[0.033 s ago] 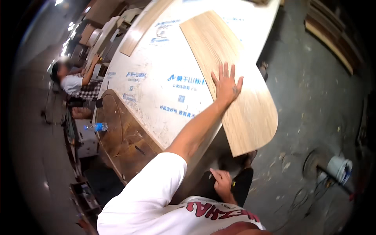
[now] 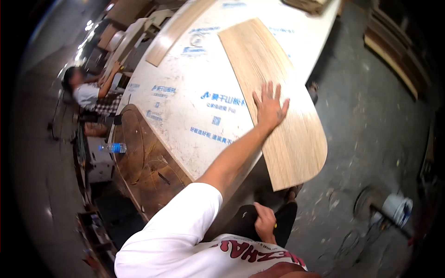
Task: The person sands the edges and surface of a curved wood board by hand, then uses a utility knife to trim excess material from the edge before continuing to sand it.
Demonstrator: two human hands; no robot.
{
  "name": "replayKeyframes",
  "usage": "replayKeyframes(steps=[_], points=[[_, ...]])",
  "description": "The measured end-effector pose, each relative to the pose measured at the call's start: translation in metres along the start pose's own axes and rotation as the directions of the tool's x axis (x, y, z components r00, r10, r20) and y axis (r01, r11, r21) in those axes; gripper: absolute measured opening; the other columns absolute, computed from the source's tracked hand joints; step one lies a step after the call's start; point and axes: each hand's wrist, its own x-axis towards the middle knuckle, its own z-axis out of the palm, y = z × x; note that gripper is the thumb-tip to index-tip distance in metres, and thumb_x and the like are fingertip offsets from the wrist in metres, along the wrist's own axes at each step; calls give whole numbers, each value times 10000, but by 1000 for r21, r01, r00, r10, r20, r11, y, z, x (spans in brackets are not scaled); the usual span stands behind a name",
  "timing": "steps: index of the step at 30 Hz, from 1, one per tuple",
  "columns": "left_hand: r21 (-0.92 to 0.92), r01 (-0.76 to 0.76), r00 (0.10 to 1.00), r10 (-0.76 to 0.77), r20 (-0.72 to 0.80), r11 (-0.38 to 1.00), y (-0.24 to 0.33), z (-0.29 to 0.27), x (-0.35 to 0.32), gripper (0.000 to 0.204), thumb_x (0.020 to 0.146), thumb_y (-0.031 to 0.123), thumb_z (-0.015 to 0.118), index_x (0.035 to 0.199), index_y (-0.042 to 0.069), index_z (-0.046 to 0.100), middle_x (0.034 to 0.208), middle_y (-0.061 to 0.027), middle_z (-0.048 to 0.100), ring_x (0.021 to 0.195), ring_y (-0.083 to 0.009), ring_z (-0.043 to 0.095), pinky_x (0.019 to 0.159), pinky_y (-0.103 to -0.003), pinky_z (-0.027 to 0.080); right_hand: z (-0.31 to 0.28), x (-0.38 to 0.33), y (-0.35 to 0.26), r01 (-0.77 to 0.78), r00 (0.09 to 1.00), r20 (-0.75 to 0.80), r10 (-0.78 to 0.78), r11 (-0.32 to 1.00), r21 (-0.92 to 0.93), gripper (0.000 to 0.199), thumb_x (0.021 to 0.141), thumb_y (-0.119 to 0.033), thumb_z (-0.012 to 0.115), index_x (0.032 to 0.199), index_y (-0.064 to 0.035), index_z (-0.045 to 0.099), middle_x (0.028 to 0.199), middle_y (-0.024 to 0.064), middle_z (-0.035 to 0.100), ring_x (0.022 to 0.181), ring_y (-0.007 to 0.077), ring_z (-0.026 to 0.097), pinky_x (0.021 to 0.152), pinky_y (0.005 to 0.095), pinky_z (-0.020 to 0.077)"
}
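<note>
Looks like smooth, grained wood on the curved board. Left of that board, shows glossy clear plastic on the bottle.

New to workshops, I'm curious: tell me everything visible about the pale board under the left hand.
The board looks flat and pale brown, with wood-like grain, a straight left edge and a rounded near corner. It lies slantwise on the white worktop, its near end jutting past the edge. The left hand rests spread on it.
</note>
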Motion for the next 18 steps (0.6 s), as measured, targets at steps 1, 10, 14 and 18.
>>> replayKeyframes(steps=[1,10,14,18], points=[[22,8,1000,-8,-3,1000,-1,-1,3,691,984,508,417,1511,62,377,1602,-218,248,1493,-399,161,1153,-669,34,-22,10,0,-253,959,-68,276,938,239,284,914,-23,581,1190,-28,648,917,102,676,836,242,653,776,365,517],[-37,35,997,-37,-68,999,-21,-15,-25,556,974,394,523,1420,63,496,1555,-186,351,1456,-374,271,1152,-595,187,-212,142,63,-549,620,336,709,86,831,506,976,-80,577,1427,26,374,1024,159,631,846,213,622,769,317,540],[79,440,889,-422,-179,895,5,1,-78,559,919,316,587,1395,35,497,1487,-316,366,1365,-449,364,1068,-604,296,-256,222,58,-691,521,515,680,-18,723,269,1013,-142,523,1242,-1,521,985,127,638,870,204,640,737,300,560],[-33,829,534,-807,-254,559,64,-19,-231,893,853,388,675,1506,-50,251,1549,-323,233,1429,-482,235,1133,-581,205,-293,270,41,-940,341,842,419,161,300,429,1031,-323,528,1364,-57,479,904,102,642,733,173,611,656,294,517]])
